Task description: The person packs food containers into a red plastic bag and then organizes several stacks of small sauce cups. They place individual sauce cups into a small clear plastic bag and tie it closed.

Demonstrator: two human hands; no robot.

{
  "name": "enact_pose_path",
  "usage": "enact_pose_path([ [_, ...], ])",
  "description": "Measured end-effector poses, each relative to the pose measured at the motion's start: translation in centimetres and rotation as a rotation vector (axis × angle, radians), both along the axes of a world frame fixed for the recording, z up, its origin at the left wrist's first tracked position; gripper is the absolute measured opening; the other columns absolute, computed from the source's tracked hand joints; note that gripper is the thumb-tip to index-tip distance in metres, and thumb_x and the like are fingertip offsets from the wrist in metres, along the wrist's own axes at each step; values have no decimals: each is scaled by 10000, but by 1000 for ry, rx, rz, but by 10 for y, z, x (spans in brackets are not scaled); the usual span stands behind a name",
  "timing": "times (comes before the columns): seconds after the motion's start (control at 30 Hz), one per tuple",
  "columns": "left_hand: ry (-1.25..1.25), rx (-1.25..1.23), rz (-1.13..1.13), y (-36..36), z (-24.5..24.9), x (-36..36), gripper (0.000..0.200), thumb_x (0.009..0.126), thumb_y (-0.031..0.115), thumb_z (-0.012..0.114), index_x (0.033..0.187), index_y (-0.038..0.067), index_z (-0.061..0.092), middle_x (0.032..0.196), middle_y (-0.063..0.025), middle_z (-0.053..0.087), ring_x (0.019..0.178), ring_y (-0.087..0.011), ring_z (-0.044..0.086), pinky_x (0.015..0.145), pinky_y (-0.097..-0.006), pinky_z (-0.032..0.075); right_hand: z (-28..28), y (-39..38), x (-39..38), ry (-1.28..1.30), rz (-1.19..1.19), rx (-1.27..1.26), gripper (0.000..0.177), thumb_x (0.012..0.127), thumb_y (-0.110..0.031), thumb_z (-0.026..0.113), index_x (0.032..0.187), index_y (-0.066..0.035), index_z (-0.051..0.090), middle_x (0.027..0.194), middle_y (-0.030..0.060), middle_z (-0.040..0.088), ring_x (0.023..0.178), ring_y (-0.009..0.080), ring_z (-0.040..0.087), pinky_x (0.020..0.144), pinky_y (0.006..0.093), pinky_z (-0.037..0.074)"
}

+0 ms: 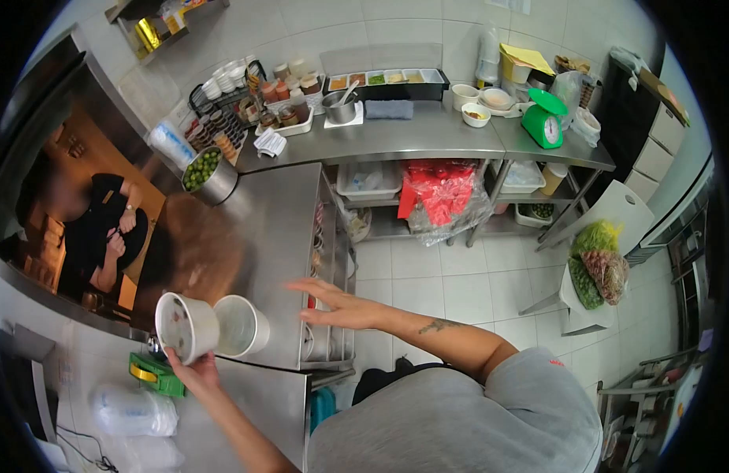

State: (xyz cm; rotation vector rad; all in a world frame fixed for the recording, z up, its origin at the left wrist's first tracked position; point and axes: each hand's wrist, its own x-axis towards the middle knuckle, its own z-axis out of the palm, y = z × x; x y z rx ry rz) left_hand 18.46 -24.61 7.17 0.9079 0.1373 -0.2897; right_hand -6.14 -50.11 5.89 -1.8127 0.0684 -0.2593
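My left hand [195, 372] is closed around the lower side of a white round tub [200, 335], tilted with its mouth toward the left. A few dark reddish specks show inside it. Right beside it stands a second white tub [258, 335] on the steel counter [278, 236], with something pale and translucent in it. My right hand [329, 305] is held over the counter's right edge, fingers spread, holding nothing.
A pot of green limes [211, 177] stands at the counter's back left. A green tape dispenser [163, 374] sits near my left hand. Along the back are a topping tray [388, 81] and a green scale [544, 118]. Through the hatch stands a person [96, 221].
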Motion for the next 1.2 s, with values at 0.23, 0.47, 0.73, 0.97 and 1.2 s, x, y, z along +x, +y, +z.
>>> enact_pose_path([
  [0.23,152,421,121,-19,-87,168,670,841,577,508,1338,139,404,1357,-113,425,1176,-333,454,759,-508,491,-47,-40,-36,196,-221,-243,597,901,-510,487,1346,-116,437,1393,276,330,1306,429,302,1077,476,256],
  [0.47,-305,1469,-438,22,-85,201,664,855,654,432,1165,78,545,1026,-101,595,815,-240,581,595,-348,448,-67,-80,-27,317,-304,-440,515,890,-367,548,1327,-112,452,1342,276,383,1233,436,392,1033,456,333],
  [0.73,-416,1049,-603,-47,-53,65,104,884,166,559,917,71,587,715,-8,543,495,-90,450,396,-235,342,-110,-91,52,134,-252,-285,536,765,10,621,1277,-80,490,1247,184,448,1072,345,537,882,355,466],
  [0.97,-265,783,-284,-149,-75,136,133,893,139,513,780,73,488,593,-10,481,447,-95,430,368,-232,327,-117,-114,66,117,-441,-114,378,799,-39,629,1172,-60,569,1083,156,574,939,316,590,828,351,484],
  [1.2,-166,466,121,-254,-37,117,192,900,165,496,937,-23,512,818,-164,525,708,-275,549,603,-449,479,-199,-254,-40,327,-966,-125,175,805,-70,596,960,-31,667,934,154,643,815,303,628,750,370,511],
])
